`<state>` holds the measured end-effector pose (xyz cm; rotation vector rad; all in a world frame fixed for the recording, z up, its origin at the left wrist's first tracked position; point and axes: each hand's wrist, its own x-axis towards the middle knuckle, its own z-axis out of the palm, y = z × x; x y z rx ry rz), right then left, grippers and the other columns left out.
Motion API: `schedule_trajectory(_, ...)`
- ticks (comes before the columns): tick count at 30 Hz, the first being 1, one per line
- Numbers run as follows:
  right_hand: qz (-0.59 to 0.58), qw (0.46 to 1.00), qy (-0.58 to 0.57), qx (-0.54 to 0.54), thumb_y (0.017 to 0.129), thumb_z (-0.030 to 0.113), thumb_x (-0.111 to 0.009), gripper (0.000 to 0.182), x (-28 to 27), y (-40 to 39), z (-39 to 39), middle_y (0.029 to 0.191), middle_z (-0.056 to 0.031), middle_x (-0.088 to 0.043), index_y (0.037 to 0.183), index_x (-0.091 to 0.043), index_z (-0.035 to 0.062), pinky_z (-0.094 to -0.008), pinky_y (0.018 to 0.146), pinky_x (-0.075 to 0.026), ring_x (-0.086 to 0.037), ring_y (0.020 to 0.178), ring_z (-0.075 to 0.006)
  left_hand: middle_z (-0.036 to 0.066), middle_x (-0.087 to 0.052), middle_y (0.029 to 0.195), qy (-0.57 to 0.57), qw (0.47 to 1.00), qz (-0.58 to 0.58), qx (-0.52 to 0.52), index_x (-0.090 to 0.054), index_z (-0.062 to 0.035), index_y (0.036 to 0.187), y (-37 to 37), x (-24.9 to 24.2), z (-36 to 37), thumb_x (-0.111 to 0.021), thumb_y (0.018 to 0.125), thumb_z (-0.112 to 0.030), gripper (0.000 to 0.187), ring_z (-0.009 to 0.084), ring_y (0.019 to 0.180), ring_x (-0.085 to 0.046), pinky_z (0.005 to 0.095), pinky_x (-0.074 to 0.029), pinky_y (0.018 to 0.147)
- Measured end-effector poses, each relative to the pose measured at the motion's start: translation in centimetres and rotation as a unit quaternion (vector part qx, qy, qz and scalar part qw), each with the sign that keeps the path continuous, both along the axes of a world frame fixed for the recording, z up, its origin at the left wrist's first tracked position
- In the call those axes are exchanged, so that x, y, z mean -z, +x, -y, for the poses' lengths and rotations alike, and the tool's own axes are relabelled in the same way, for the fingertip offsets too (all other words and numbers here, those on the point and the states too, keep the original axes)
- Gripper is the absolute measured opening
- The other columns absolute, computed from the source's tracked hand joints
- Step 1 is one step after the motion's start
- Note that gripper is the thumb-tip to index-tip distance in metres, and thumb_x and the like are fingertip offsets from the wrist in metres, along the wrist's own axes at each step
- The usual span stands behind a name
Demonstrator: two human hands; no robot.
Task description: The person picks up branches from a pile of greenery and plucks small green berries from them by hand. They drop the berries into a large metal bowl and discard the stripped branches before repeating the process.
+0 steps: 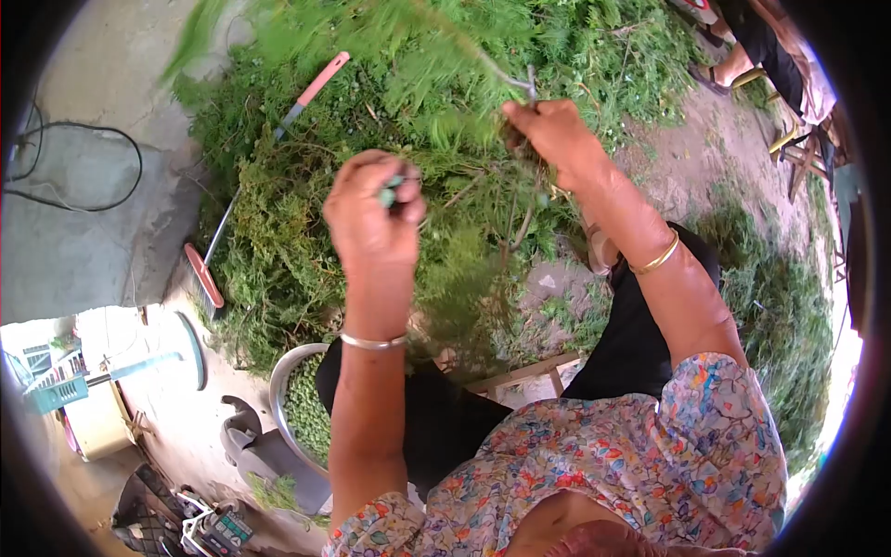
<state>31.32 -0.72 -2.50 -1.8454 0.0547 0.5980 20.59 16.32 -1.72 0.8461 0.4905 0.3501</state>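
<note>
My right hand (554, 135) pinches the woody stem of a leafy green branch (455, 42), whose foliage spreads up and left, smeared by motion. My left hand (373, 209) is closed, with its fingers curled around small green pieces (390, 193) too blurred to name exactly. Beneath both hands lies a large pile of cut green branches (278, 209). By my left knee, a round metal basin (278, 390) holds many small green pieces.
A broom (202, 276) with a pink-ended handle leans on the branches at left. There is a grey concrete block (83, 232) with a black cable, and a standing fan (186, 348). A seated person (780, 56) is at upper right. More branches (780, 288) lie at right.
</note>
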Motion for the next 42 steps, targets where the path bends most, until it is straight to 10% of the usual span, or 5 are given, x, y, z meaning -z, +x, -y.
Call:
schedule_trajectory(7,-0.085,0.961,0.157,0.213,0.082,0.024,-0.068,0.029,3.0,2.3,0.4,0.082,-0.0090,-0.061,0.084,-0.060,-0.0030,-0.0310,0.053,-0.045,-0.058,0.069,-0.0171,0.017,-0.052,0.081,-0.260,0.954,0.067,0.133,-0.053,-0.0005,0.091,-2.4,-2.9,-1.6,-0.051,0.090,-0.013,0.012,0.0145,0.055,-0.050,0.0203,-0.038,0.036)
schedule_trajectory(16,-0.059,0.952,0.199,0.223,0.083,0.016,-0.066,0.023,2.3,1.1,-1.2,0.078,-0.0113,-0.059,0.083,-0.059,-0.0054,-0.0314,0.046,-0.042,-0.058,0.065,-0.0190,0.010,-0.063,0.073,0.011,0.969,-0.130,0.211,-0.062,-0.0015,0.090,-2.9,1.1,6.2,-0.067,0.079,-0.008,0.014,0.0103,0.053,-0.050,0.0207,-0.036,0.041)
schedule_trajectory(22,-0.019,0.966,0.177,0.187,0.087,0.020,-0.058,0.026,2.5,-0.1,-2.6,0.060,-0.0055,-0.052,0.074,-0.058,-0.0024,-0.0332,0.047,-0.034,-0.041,0.049,-0.0149,0.008,-0.060,0.069,-0.048,0.973,-0.132,0.182,-0.058,0.0001,0.088,-1.2,2.7,8.3,-0.067,0.079,-0.008,0.015,0.0093,0.050,-0.048,0.0207,-0.034,0.039)
schedule_trajectory(33,-0.033,0.966,0.193,0.170,0.086,0.013,-0.060,0.017,2.1,-0.5,-2.2,0.072,-0.0084,-0.061,0.081,-0.058,-0.0029,-0.0291,0.047,-0.038,-0.058,0.063,-0.0163,0.012,-0.055,0.074,-0.129,0.955,-0.115,0.241,-0.053,0.0014,0.086,-0.6,2.7,6.4,-0.058,0.080,-0.005,0.010,0.0126,0.057,-0.047,0.0196,-0.033,0.042)
schedule_trajectory(42,-0.043,0.948,0.259,0.180,0.085,0.013,-0.059,0.014,2.1,0.4,-1.8,0.070,-0.0106,-0.061,0.082,-0.057,-0.0013,-0.0290,0.044,-0.037,-0.050,0.050,-0.0143,0.018,-0.058,0.081,-0.179,0.933,-0.024,0.311,-0.056,0.0022,0.093,-3.3,0.2,4.5,-0.055,0.081,-0.016,0.021,0.0156,0.057,-0.051,0.0191,-0.036,0.038)
